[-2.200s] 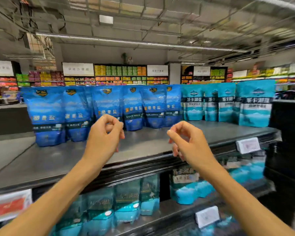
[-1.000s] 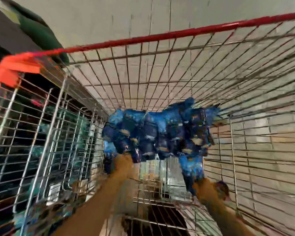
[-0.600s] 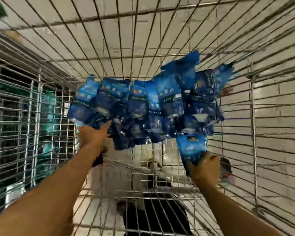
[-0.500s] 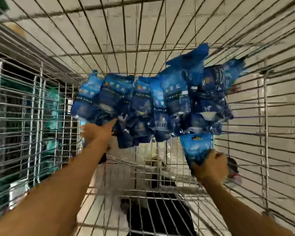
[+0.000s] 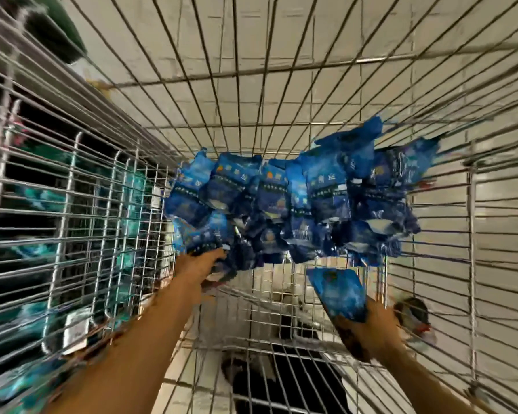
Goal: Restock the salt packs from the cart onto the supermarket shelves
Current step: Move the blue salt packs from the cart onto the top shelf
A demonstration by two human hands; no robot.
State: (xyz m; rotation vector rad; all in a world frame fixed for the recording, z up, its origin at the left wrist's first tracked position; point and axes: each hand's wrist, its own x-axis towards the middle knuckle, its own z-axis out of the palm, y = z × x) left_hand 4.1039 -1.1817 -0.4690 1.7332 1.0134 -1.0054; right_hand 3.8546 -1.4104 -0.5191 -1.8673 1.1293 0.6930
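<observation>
Head view, setting: a silver wire-mesh shopping cart (image 5: pixel 281 94) seen from above, pale tiled floor (image 5: pixel 251 49) visible through its bars.
Head view, stock: a heap of glossy blue plastic salt packs (image 5: pixel 299 204) lies across the cart's basket, bags overlapping and leaning on one another.
Head view, lifted pack: one blue salt pack (image 5: pixel 338 294) sits apart from the heap, just below its right end, tilted, its lower end in the right hand (image 5: pixel 374 327).
Right hand, grip: fingers wrapped round the pack's lower part; clenched on it, though motion blur hides the individual fingers.
Left hand (image 5: pixel 201 264), grip: reaching into the heap's lower left edge and touching the bags there; blur hides whether the fingers have closed on a pack, so this cannot be told.
Handling, judged: each pack is probably dense and fairly heavy for its size, with a soft, crinkling, slippery film skin and contents that shift; not fragile, but likely to sag or slide.
Where to hold, judged: across the filled body with the whole hand, not by the thin sealed top edge.
Beyond the cart: teal packages (image 5: pixel 42 198) show through the left wall.
</observation>
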